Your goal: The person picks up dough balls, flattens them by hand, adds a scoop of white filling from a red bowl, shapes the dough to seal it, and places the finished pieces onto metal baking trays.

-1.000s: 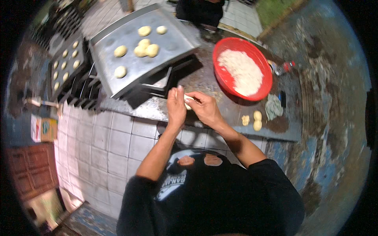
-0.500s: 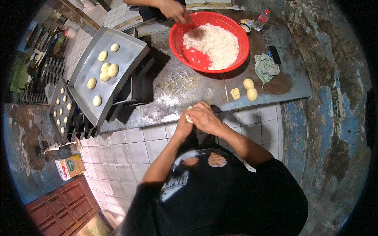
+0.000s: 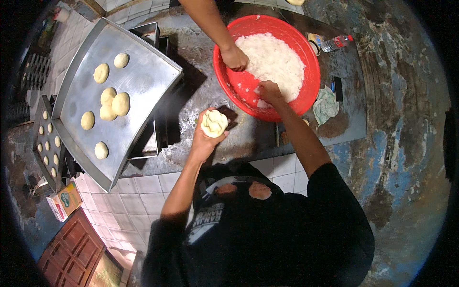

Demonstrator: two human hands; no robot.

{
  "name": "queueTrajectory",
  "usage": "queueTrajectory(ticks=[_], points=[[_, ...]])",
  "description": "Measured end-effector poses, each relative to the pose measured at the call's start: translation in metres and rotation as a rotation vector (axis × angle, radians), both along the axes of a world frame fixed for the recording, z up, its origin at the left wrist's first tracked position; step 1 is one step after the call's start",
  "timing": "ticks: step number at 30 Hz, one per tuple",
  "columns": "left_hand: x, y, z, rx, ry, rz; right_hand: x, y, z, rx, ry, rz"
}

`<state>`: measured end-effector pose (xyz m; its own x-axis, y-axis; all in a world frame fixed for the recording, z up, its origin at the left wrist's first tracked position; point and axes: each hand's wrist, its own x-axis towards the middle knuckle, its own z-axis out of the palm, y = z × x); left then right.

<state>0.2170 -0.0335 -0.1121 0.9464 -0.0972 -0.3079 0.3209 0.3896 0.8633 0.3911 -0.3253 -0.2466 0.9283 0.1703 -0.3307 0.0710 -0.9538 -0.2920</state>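
Note:
My left hand point(image 3: 205, 136) cups a flattened, creased piece of pale dough point(image 3: 214, 123) over the table, the dough facing up. My right hand point(image 3: 270, 93) reaches into the near side of a large red basin point(image 3: 313, 79), its fingers curled together at the edge of a white crumbly mass point(image 3: 275, 55). White bits show by the fingertips, though the fingers partly hide what is in them. A co-worker's hand point(image 3: 234, 57) is in the same basin, on its left side, with fingers curled.
On the left, a raised metal tray point(image 3: 79, 112) bears several dough balls point(image 3: 120, 104); a smaller dark tray point(image 3: 43, 153) holds more beyond it. Right of the basin are a plastic bottle point(image 3: 337, 43), a phone point(image 3: 337, 88) and a crumpled cloth point(image 3: 326, 106).
My hands were together around the dough at the table's front edge. Now they are apart: the left holds the dough, the right is in the basin. The co-worker's hand has moved deeper into it.

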Motion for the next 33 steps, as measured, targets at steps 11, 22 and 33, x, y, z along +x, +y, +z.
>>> queueTrajectory(ticks=[11, 22, 33], points=[[0.059, 0.024, -0.001, 0.195, 0.022, 0.019, -0.01, 0.023, -0.038, 0.212, -0.137, 0.249], [0.016, 0.013, 0.02, 0.314, -0.065, 0.128, 0.003, 0.054, -0.002, 0.139, 0.172, 0.378], [0.018, -0.04, 0.02, 0.81, -0.398, 0.104, -0.015, 0.012, 0.151, 0.956, 0.678, -0.088]])
